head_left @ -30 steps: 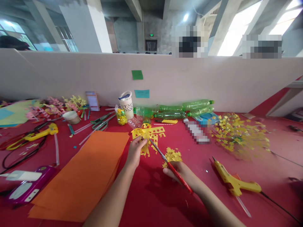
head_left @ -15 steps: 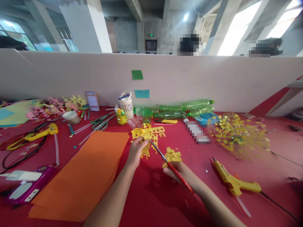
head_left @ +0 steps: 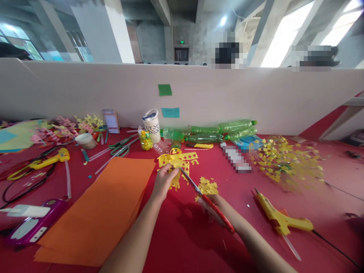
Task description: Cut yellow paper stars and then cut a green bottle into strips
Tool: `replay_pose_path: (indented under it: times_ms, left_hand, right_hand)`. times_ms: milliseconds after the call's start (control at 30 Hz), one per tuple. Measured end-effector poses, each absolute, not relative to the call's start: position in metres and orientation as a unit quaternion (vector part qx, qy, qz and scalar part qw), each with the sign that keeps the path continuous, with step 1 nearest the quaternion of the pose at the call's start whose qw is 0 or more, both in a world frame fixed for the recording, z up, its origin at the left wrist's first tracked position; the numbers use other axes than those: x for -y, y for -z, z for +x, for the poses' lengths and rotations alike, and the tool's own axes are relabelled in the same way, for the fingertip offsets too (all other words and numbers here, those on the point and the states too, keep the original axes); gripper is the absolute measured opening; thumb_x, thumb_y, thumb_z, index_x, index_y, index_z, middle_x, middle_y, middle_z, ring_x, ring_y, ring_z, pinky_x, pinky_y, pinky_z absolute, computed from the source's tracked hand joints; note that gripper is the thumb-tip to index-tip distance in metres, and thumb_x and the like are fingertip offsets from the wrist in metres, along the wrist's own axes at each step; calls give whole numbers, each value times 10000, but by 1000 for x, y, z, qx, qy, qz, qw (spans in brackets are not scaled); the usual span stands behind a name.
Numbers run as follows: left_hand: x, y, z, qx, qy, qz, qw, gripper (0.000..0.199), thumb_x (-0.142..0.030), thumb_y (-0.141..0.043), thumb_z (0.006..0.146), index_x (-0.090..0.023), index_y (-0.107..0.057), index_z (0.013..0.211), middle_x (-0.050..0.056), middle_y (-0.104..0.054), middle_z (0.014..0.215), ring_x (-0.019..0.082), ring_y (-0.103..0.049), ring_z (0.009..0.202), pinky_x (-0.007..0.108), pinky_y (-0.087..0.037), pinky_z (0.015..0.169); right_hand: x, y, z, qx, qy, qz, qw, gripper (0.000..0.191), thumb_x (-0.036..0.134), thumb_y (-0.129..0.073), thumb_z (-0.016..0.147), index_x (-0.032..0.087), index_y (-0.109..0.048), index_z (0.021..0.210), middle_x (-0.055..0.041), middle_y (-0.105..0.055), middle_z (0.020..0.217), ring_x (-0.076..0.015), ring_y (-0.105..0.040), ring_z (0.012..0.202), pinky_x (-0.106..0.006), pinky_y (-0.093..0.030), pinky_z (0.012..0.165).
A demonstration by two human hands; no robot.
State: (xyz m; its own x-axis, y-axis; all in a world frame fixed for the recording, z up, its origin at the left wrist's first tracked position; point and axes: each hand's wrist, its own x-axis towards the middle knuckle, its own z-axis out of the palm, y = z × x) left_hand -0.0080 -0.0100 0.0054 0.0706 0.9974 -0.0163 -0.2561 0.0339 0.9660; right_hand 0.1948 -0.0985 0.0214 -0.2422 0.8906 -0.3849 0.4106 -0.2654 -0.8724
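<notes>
Between its thumb and fingers my left hand (head_left: 164, 181) pinches a small yellow paper piece (head_left: 176, 165). My right hand (head_left: 214, 208) is closed round the red handles of long scissors (head_left: 212, 204), their blades pointing up and left to the paper. Whether the blades touch the paper is too small to tell. Beyond and below the left fingertips lie yellow paper strips with star-shaped holes (head_left: 190, 156). A pile of small yellow stars (head_left: 208, 185) lies just behind the right hand, partly hidden by it.
Orange sheets (head_left: 105, 204) lie left of my left forearm. A yellow glue gun (head_left: 281, 220) rests at the right, below yellow star sprays (head_left: 284, 159). Green bottles (head_left: 204, 137), a white cup (head_left: 151, 127) and green-handled scissors (head_left: 122, 149) are near the partition (head_left: 222, 98).
The fingers of my right hand have shifted on the scissors, and the red handles have moved slightly right. My left hand has barely moved.
</notes>
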Motion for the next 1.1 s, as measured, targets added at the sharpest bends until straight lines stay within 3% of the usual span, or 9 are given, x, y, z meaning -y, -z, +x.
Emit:
replay_pose_path:
  times_ms: [500,1100]
  left_hand:
    - [9,-7,-8,-411,-552,418,593,226,-358,-750,674,-186,-626,755,-41,-566,645,94,-524,560,202,-391,552]
    - [10,-7,-9,-416,-544,412,601,231,-362,-736,686,-181,-644,796,-23,-619,672,121,-559,579,225,-420,568]
  right_hand:
    - [100,-24,193,546,-548,-600,204,497,631,-570,804,177,-486,618,32,-484,479,-73,-400,367,-195,-286,382]
    - [100,-21,195,565,-546,-579,218,496,614,-581,805,169,-490,604,34,-456,497,-87,-456,436,-190,-322,417]
